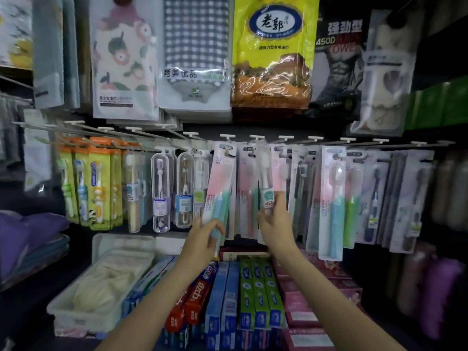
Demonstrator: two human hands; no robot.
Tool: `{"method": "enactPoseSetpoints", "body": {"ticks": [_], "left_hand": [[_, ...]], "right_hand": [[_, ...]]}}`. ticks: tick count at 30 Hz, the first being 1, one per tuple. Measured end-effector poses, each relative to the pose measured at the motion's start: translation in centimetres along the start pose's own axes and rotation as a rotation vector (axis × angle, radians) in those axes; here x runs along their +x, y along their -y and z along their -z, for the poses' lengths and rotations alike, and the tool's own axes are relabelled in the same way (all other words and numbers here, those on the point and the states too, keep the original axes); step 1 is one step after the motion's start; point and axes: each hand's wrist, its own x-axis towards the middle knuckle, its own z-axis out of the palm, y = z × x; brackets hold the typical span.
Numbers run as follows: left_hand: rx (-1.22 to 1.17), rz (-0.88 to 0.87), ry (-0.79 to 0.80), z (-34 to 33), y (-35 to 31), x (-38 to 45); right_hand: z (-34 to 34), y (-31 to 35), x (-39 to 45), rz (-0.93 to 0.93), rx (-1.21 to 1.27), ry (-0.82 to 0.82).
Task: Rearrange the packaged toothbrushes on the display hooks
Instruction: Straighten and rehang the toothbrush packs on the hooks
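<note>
Head view looks down two bare forearms reaching into a wall of hanging goods. The left hand is curled around the lower end of a pink-and-green toothbrush pack, fingers wrapped over its front edge and thumb behind; the pack tilts, its foot swung leftward while its top sits up at the hook. Holding it low like that looks like a way to steer the card while its hang-hole slides along the wire, though blur hides whether the hole is actually on the hook. The right hand pinches the bottom of a clear toothbrush blister, thumb and fingertips closed on its labelled base, the pack standing nearly upright in front of the pink cards that hang from the neighbouring hook. I judge it is being lifted toward, or off, that peg.

Outward from the hands, the row of hooks carries more brushes: orange-topped children's packs far to the left, clear tube cases beside them, pastel cards to the right. Toothpaste boxes lie stacked on the shelf below the arms, and bagged towels hang above.
</note>
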Motion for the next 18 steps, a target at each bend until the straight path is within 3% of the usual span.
{"method": "enactPoseSetpoints", "body": {"ticks": [3,7,10,13,18], "left_hand": [[0.030,-0.026,-0.016,0.6,0.1,-0.2],[0.029,-0.040,-0.067,2.6,0.6,-0.9],[-0.181,-0.013,-0.249,6.3,0.2,-1.4],[-0.570,0.101,-0.241,10.4,-0.9,-1.5],[-0.650,0.212,-0.327,14.3,1.1,-0.8]], "right_hand": [[0.5,1.4,0.3,0.064,-0.020,-0.001],[-0.4,2.4,-0.5,0.242,-0.211,0.130],[-3.1,2.9,-1.1,0.354,-0.299,0.217],[-7.9,4.1,-1.8,0.369,-0.234,0.306],[-15.4,6.6,-2.2,0.350,-0.160,0.401]]}}
